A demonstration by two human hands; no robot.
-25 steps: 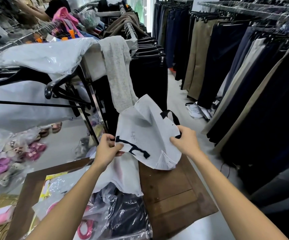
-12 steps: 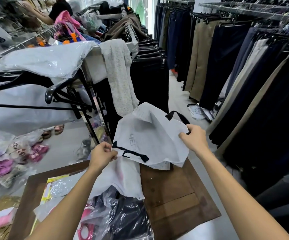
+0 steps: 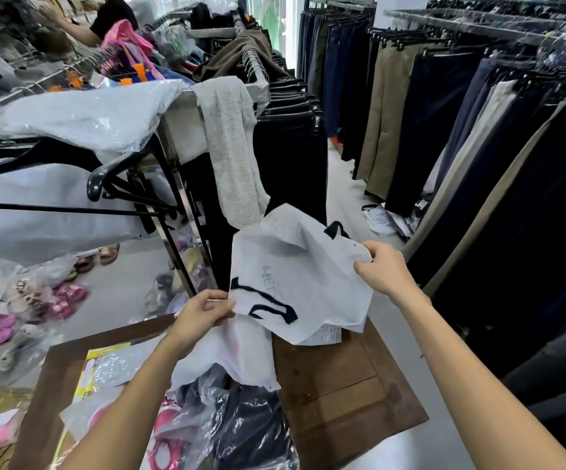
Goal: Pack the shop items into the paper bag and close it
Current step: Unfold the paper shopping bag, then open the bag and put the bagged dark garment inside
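White paper bag: above wooden surface, pinched by left hand and right hand; hands now wider apart, mouth spreading; wrapped items below, unpacked.

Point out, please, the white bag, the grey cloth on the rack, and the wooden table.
white bag (image 3: 295,273): head view, middle of its front side.
grey cloth (image 3: 230,147): head view, its hanging middle part.
wooden table (image 3: 342,385): head view, bare top at right.

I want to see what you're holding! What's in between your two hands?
In the head view, the white bag with black handles stretches between the left hand and the right hand, each gripping an edge above the wooden table.
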